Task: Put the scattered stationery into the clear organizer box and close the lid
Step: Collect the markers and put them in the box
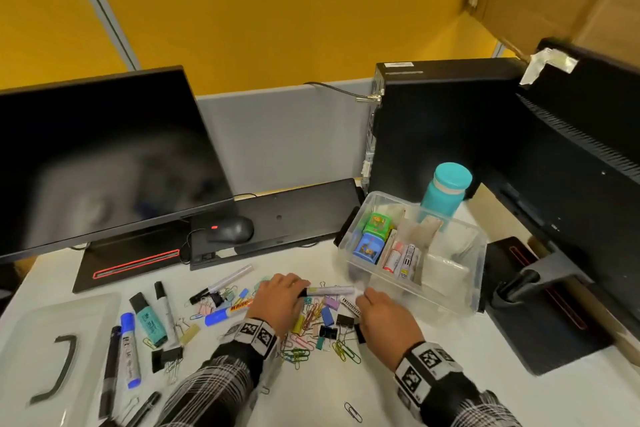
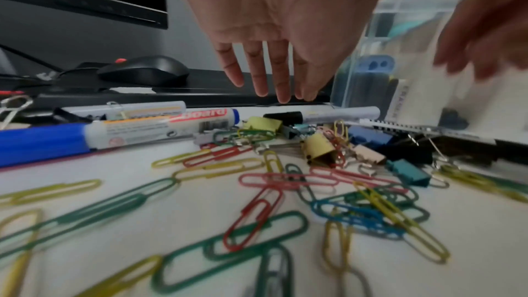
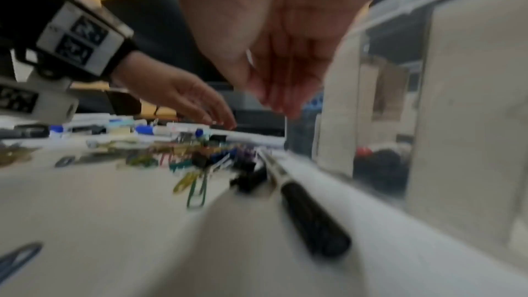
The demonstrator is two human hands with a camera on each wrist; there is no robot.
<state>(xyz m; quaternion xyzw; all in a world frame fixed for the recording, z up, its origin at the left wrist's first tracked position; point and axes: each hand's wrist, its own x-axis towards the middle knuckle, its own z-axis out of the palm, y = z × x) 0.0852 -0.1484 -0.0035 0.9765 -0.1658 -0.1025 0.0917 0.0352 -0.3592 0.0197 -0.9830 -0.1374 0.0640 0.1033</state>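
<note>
The clear organizer box [image 1: 433,295] stands open at the right, with small green and blue items and several pens in its compartments. Its clear lid [image 1: 41,322] lies at the far left. Coloured paper clips and binder clips [image 1: 318,322] are piled between my hands. My left hand [image 1: 280,295] hovers with straight fingers [image 2: 258,76] just above a white marker with a black cap [image 1: 330,290] [image 2: 337,114]. My right hand [image 1: 381,308] [image 3: 285,89] hangs beside the box front, fingers together, holding nothing. A blue whiteboard marker [image 1: 228,312] and several other markers [image 1: 130,350] lie further left.
A monitor [image 1: 104,156] stands at the back left, with a mouse [image 1: 230,229] on a black keyboard [image 1: 277,215] behind the clips. A teal bottle [image 1: 446,191] and a PC tower [image 1: 433,121] are behind the box. A second monitor's stand [image 1: 536,288] sits right of it.
</note>
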